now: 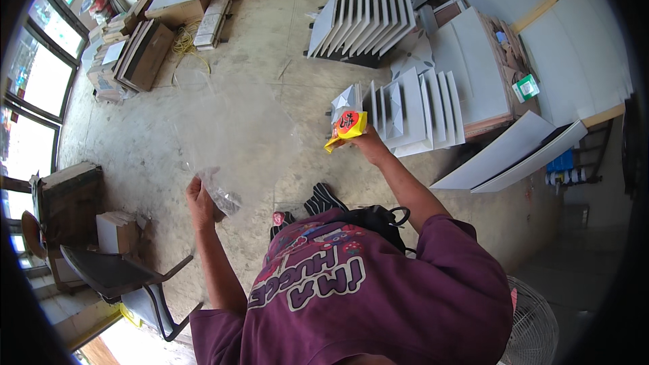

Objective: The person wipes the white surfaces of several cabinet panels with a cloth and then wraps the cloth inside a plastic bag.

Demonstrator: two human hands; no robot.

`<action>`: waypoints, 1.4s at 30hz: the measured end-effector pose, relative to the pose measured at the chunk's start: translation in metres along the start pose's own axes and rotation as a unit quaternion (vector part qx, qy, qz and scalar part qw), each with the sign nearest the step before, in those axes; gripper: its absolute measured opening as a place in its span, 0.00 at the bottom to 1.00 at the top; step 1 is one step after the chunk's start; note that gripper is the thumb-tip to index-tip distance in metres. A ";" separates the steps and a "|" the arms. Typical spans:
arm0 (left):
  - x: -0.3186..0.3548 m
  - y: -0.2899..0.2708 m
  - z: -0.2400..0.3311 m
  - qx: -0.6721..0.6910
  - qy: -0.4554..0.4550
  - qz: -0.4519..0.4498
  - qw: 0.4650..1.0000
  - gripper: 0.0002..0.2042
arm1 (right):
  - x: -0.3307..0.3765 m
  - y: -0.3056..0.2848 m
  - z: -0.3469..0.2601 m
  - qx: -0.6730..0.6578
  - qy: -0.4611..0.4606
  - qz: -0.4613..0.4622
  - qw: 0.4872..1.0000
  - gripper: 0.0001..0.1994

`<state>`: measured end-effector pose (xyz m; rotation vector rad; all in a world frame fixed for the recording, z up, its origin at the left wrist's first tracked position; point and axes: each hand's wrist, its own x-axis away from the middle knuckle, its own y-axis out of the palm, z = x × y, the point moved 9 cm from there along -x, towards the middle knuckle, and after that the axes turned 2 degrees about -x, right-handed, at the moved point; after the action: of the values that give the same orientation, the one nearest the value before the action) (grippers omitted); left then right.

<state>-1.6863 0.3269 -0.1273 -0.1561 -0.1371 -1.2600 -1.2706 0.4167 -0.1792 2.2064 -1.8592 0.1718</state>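
My left hand (201,204) is closed on the lower edge of a large, thin, clear plastic bag (236,128). The bag stands puffed out above the hand, with the floor visible through it, and its bottom is crumpled beside my fingers. On the other side, my right hand (369,146) grips a small yellow packet (347,128) with a red-orange round mark. The packet is held upright at a tilt, apart from the bag. My right fingers are partly hidden behind it. Just beyond the packet stands a rack of upright tiles (419,111).
Farther off is a second row of upright tiles (365,23). Large pale panels (503,152) lean at the right. Cartons (145,54) and a yellow cord (186,42) lie far left. A black chair (111,274) stands near left, a fan (534,324) near right.
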 end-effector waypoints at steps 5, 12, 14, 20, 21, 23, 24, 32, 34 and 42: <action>-0.005 0.031 -0.004 -0.081 0.048 -0.013 0.995 0.10 | 0.033 0.008 -0.087 0.027 -0.082 0.039 0.996 0.18; 0.001 0.081 0.007 -0.258 0.083 -0.008 0.962 0.10 | 0.049 0.023 -0.151 0.042 -0.179 -0.011 0.983 0.15; 0.002 0.086 0.005 -0.324 0.094 -0.010 0.941 0.10 | 0.049 0.028 -0.150 0.005 -0.193 -0.020 0.981 0.13; 0.019 0.125 0.030 -0.340 0.075 -0.040 0.936 0.11 | 0.044 0.059 -0.119 -0.116 -0.120 -0.114 0.979 0.20; 0.020 0.125 0.028 -0.348 0.089 -0.041 0.932 0.11 | 0.046 0.074 -0.116 -0.195 -0.115 -0.162 0.960 0.20; 0.021 0.132 0.024 -0.361 0.121 -0.049 0.923 0.11 | 0.051 0.102 -0.106 -0.242 -0.119 -0.224 0.936 0.20; 0.024 0.135 0.027 -0.363 0.143 -0.062 0.919 0.11 | 0.052 0.113 -0.098 -0.254 -0.120 -0.242 0.929 0.21; 0.008 0.099 0.029 -0.244 0.075 0.013 0.967 0.10 | 0.067 0.131 -0.099 0.083 0.020 -0.356 0.930 0.18; 0.005 0.089 0.028 -0.229 0.100 0.035 0.968 0.10 | 0.065 0.125 -0.092 0.135 0.032 -0.356 0.924 0.19; 0.019 0.105 0.031 -0.319 0.093 0.027 0.943 0.13 | 0.076 0.139 -0.063 0.164 0.035 -0.423 0.891 0.24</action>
<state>-1.5809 0.3469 -0.0977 -0.5934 0.4450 -1.2206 -1.3888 0.3399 -0.0837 2.9595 -0.7194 0.4035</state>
